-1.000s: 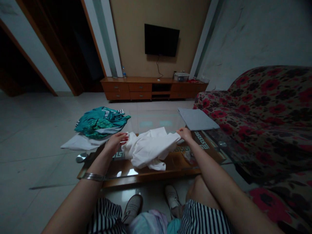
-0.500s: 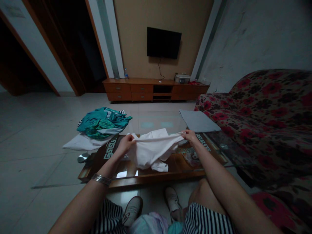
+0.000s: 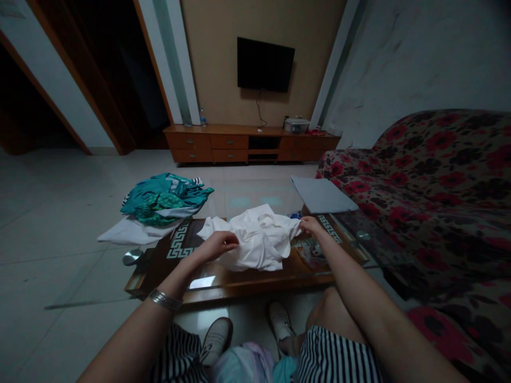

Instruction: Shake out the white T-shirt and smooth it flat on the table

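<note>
Cloth, white and rumpled, sits in a heap on the middle of the counter, a low wood-framed table with a glass top and a key-pattern border. The right hand is at the heap's right end, its fingers pinched together on a gathered corner of the cloth. The left hand lies against the heap's near left side, its fingers curled together and touching the fabric; whether they grip it, I cannot tell. A metal bangle circles the left wrist.

Printed paper shows through the glass to the right of the heap, near the counter's right end. Beyond the counter's left end, a teal patterned garment lies on top of a white garment on the tiled floor. Past its far right corner lies a flat grey sheet, and a red-flowered sofa stands to the right of the counter. Well beyond the counter, a wooden TV cabinet stands below a wall-mounted television.
</note>
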Demonstrator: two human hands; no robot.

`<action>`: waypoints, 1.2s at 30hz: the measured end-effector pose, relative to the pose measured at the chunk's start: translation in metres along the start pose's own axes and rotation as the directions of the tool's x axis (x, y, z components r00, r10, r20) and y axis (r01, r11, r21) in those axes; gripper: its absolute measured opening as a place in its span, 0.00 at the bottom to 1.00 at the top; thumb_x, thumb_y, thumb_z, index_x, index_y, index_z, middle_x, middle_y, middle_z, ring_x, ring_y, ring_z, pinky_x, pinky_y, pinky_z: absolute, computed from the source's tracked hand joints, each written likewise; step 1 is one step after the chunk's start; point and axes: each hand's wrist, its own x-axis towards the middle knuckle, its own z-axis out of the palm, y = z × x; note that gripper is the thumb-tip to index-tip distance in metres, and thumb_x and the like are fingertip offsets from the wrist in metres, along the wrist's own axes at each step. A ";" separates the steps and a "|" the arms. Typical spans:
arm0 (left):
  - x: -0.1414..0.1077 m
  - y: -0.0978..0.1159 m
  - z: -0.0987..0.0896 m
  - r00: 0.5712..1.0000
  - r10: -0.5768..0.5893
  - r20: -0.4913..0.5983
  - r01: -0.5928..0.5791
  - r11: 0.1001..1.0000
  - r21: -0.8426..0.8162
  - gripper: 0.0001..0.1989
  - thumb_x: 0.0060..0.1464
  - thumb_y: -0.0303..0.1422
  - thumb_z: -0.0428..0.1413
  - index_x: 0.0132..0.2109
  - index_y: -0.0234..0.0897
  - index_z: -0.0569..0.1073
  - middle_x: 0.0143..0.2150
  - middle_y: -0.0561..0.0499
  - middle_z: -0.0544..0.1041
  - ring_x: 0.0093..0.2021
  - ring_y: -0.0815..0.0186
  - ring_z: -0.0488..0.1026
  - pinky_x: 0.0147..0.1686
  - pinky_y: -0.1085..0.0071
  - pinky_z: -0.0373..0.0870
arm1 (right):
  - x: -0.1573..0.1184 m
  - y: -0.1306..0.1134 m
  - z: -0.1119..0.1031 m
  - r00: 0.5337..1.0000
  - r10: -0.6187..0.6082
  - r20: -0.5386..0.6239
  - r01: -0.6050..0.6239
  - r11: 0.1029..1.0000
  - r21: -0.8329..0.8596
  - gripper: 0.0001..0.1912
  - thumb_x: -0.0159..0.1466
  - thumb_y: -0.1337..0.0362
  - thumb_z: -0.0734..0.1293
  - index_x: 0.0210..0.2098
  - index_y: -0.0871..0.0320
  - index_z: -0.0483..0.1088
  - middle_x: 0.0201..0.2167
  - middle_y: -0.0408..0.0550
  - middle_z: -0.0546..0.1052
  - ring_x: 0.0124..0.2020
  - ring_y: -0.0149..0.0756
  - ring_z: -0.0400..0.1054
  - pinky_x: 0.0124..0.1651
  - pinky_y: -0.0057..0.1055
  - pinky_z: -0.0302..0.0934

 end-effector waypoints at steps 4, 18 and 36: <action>0.011 0.005 0.003 0.988 -0.029 -0.152 0.033 0.999 0.028 0.05 0.50 0.28 0.55 0.33 0.35 0.76 0.33 0.47 0.77 0.35 0.62 0.72 0.38 0.69 0.65 | 0.000 -0.001 0.001 0.992 0.117 0.049 -0.116 0.993 -0.036 0.05 0.62 0.67 0.68 0.32 0.63 0.70 0.27 0.41 0.72 0.27 0.26 0.65 0.28 0.23 0.61; 0.028 0.027 0.072 0.986 -0.094 -0.136 0.149 0.862 0.484 0.11 0.53 0.27 0.53 0.44 0.31 0.74 0.44 0.36 0.74 0.44 0.54 0.71 0.42 0.63 0.64 | -0.004 -0.002 -0.006 0.987 0.111 0.112 -0.131 0.973 0.191 0.08 0.58 0.64 0.72 0.35 0.62 0.73 0.31 0.47 0.77 0.30 0.31 0.70 0.30 0.26 0.65; 0.022 -0.017 -0.027 0.620 -0.440 -0.650 0.049 0.848 -0.527 0.11 0.49 0.38 0.54 0.30 0.40 0.59 0.24 0.58 0.60 0.24 0.70 0.60 0.26 0.76 0.58 | -0.002 -0.056 -0.026 0.956 -0.171 -0.237 0.284 0.737 0.613 0.12 0.51 0.58 0.68 0.27 0.56 0.61 0.24 0.39 0.69 0.29 0.29 0.66 0.33 0.23 0.62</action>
